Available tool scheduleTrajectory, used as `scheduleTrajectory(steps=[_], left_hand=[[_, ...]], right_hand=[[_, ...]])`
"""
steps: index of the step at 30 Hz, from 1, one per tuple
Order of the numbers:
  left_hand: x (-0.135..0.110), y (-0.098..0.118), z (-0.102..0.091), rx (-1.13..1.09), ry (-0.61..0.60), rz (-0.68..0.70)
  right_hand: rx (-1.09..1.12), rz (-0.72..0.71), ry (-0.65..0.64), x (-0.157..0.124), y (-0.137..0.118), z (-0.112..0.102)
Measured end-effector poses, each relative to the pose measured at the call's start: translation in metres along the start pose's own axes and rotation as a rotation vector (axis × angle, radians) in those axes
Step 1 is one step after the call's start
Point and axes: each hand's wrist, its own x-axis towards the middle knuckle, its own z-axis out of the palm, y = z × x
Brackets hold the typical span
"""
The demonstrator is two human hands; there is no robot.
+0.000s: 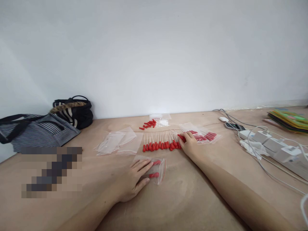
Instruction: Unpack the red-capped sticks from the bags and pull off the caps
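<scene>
Bare forearms [231, 189] come up from the bottom edge of my feed, closest to the lens, and lie over the tan tabletop [183, 199]. At lower centre I see the left hand [134, 181] laid flat, fingers extended and gripping nothing, on a clear zip bag [162, 171] with two red bulbs showing through it. Right of centre, the right hand [190, 144] has its fingers bent around a red bulb [182, 138] at the end of the row of droppers [161, 146]; I can't tell whether it is pinched or merely touched.

That row spans mid-frame, red ends toward me, pale thin tubes toward the wall. I'd judge each dropper very light, its bulb soft and rubbery, its tube slick and easily bent (at this distance, only a guess). I'd take hold at the bulb, gently. The bag looks limp and slippery, so I'd press its edge against the table.
</scene>
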Motion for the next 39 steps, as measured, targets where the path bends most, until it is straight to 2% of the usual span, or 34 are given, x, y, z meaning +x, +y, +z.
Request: scheduleTrajectory(steps=[4,9,12,20,26,31,36,37,39], left_hand=[[-0.001,-0.004,0.005,0.001,0.028,0.015],[0.000,-0.003,0.003,0.017,0.001,0.009],[0.000,-0.001,0.000,0.013,-0.023,-0.007],[0.000,-0.006,0.006,0.003,0.017,0.008],[0.000,0.002,-0.003,-0.028,-0.016,-0.021],[0.001,0.005,-0.006,-0.036,-0.018,-0.025],[0.000,0.002,-0.002,-0.043,0.015,-0.023],[-0.001,0.001,0.000,-0.044,0.019,-0.028],[-0.001,-0.002,0.003,-0.044,0.026,-0.047]], right_hand=[[-0.019,-0.070,-0.070,-0.006,0.004,0.004],[-0.036,-0.065,-0.096,-0.009,0.006,0.006],[-0.077,-0.041,-0.097,-0.008,0.004,0.005],[-0.272,0.018,-0.083,-0.005,-0.007,-0.010],[-0.328,-0.043,-0.078,-0.008,-0.015,-0.011],[-0.313,-0.035,-0.061,-0.007,-0.016,-0.010],[-0.170,0.032,-0.022,-0.005,-0.024,-0.025],[-0.095,0.021,-0.062,-0.006,-0.028,-0.029],[0.082,-0.031,-0.218,-0.013,-0.038,-0.037]])
